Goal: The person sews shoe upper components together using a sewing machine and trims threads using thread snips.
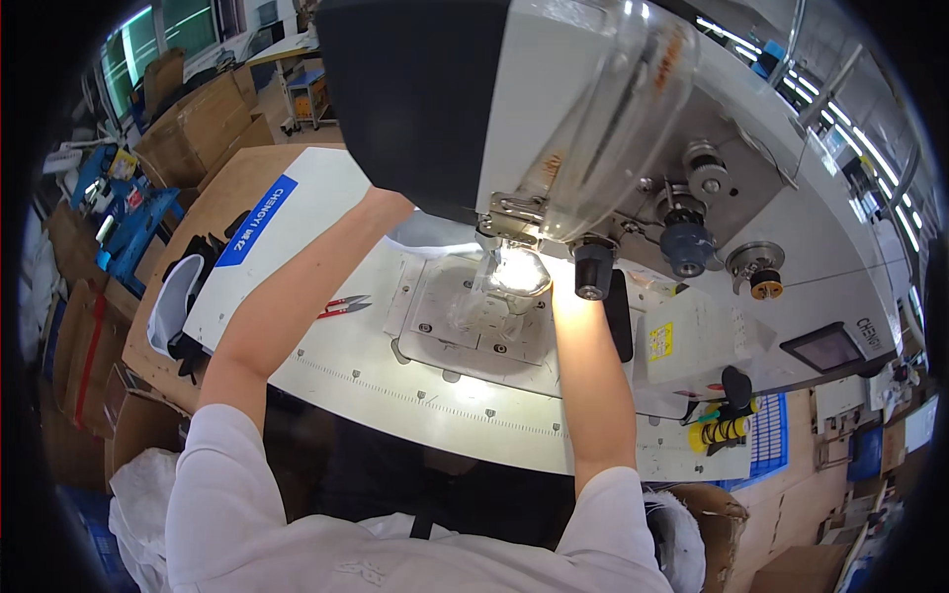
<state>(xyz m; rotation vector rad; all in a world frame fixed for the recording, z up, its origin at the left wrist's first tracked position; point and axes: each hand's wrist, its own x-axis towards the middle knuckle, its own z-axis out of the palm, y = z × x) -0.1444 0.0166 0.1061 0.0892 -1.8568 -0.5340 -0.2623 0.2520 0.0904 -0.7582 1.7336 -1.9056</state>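
Note:
Both my arms reach forward over the white table of a sewing machine (415, 69). The machine head hides the fingers of my left hand (391, 203); only the wrist end shows beside its dark cover. A white curved piece of material (435, 248) lies near that wrist, behind the needle area. My right hand (563, 275) goes in behind the lit needle area and a black knob (593, 267), its fingers hidden too. Clear guards (504, 311) stand over the metal needle plate (450, 341). Red-handled thread snips (343, 306) lie by my left forearm.
White and black pieces (176, 304) hang at the table's left end. A dark flat object (620, 316) stands beside my right forearm. Yellow spools (722, 433) sit at the right edge near a blue crate (770, 435). Cardboard boxes (203, 124) stand at the far left.

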